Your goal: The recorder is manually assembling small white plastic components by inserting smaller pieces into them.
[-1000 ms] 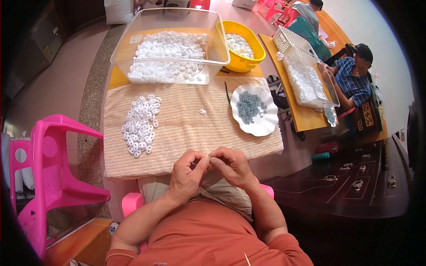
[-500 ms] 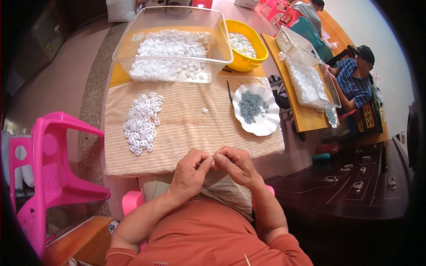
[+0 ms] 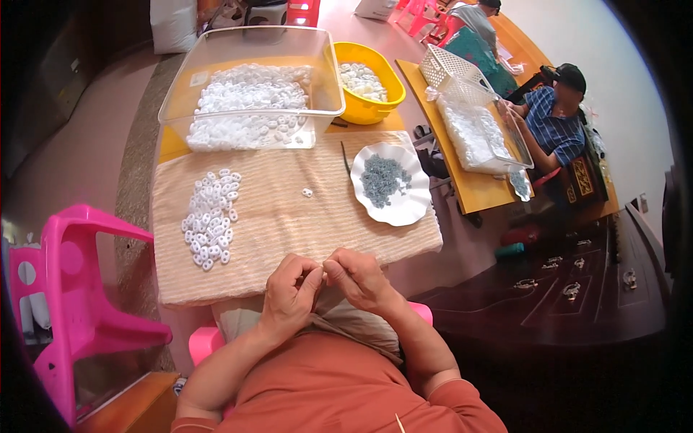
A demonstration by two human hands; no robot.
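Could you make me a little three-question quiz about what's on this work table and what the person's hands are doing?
1. True or false: the left hand and right hand meet fingertip to fingertip at the near edge of the beige cloth.
2. What holds the grey-blue bits? A) the yellow bowl B) the white scalloped plate C) the clear plastic bin
3. Fill in: the loose heap of white rings lies on the person's ______ side of the cloth.

Key: 1 true; 2 B; 3 left.
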